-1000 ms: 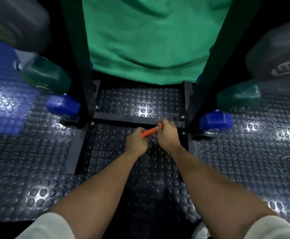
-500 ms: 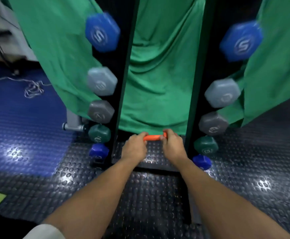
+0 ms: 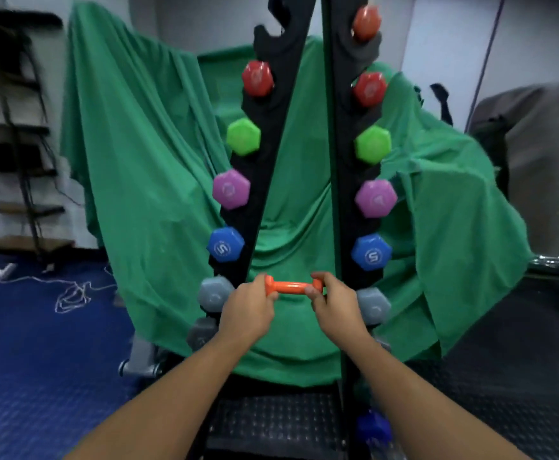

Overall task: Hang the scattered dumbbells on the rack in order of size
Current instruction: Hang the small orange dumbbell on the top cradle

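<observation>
Closest to me, both forearms reach forward from the bottom edge, over the studded black mat [image 3: 278, 419] at 6 o'clock. My left hand [image 3: 246, 315] curls its fingers round one end of the small orange dumbbell [image 3: 293, 287]; my right hand [image 3: 336, 308] grips the other end. The bar lies level between them, just below the middle of my view, in the gap between the two uprights of the black rack [image 3: 268, 180], not resting on any notch.

Just beyond the hands, grey dumbbells [image 3: 213, 292] sit at 9 and 3 o'clock of the orange one, with darker grey ones below, partly hidden by my wrists. A dark blue head [image 3: 372, 426] shows low at 5 o'clock.

Going up the rack, further away: blue dumbbells [image 3: 225, 244] marked with a 5, then purple dumbbells [image 3: 231, 189], light green dumbbells [image 3: 243, 137], and red dumbbells [image 3: 257, 78] near 12 o'clock. The top right notch holds another red head [image 3: 366, 23]; the top left notches [image 3: 271, 31] are bare.

Behind the rack hangs a green cloth [image 3: 145, 154]. At 9 o'clock a white cord [image 3: 69, 290] lies on the blue floor [image 3: 39, 343], with dark shelving [image 3: 16, 134] beyond. At 3 o'clock stands something draped in grey, too blurred to make out.
</observation>
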